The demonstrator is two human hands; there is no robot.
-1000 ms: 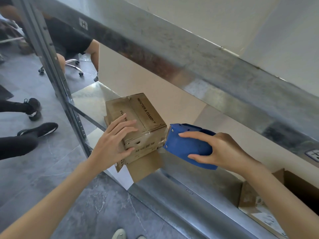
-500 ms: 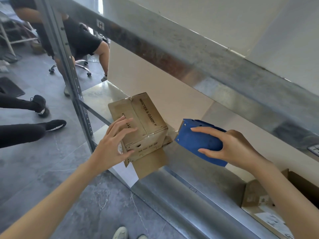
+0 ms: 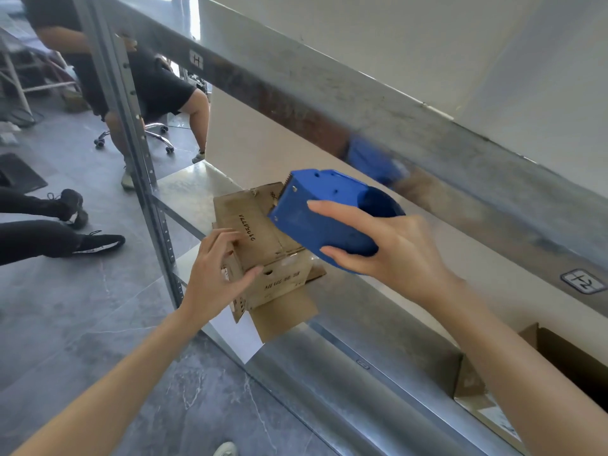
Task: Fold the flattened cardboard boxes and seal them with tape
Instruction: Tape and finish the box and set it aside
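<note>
**Box point(image 3: 263, 245) steadied on a shelf point(image 3: 187, 192), dispenser point(image 3: 322, 218) poised at its top**

The left hand point(image 3: 214, 278) holds the box by its near left corner, fingers bent over the top edge and thumb pressed against the front face. The right hand point(image 3: 394, 251) is wrapped round the blue dispenser, fingers along the side and thumb beneath, with the toothed nose pointing away from the person. The hands are apart, one on each thing. The nose overlaps the right part of the box top; whether it touches the cardboard cannot be told.

The box sits at the front edge of the metal shelf, just beside the post point(image 3: 131, 126), top flaps folded shut. A flap point(image 3: 283, 317) hangs open below its front face, over the shelf edge. A glossy patch at the top front edge may be tape, though that is not certain.

The step in hand looks like taping the top seam. To do it well, the left hand should press down as well as inward, so the light box does not slide or tip off the edge when the tape pulls. The nose wants to land flat on the seam, run straight along it, carry over the edge onto the side, then tilt so the teeth cut cleanly. The hanging flap looks not yet sealed.

Farther right, an open carton point(image 3: 575, 363) rests on the same shelf; a person point(image 3: 158, 87) sits beyond the post.
</note>
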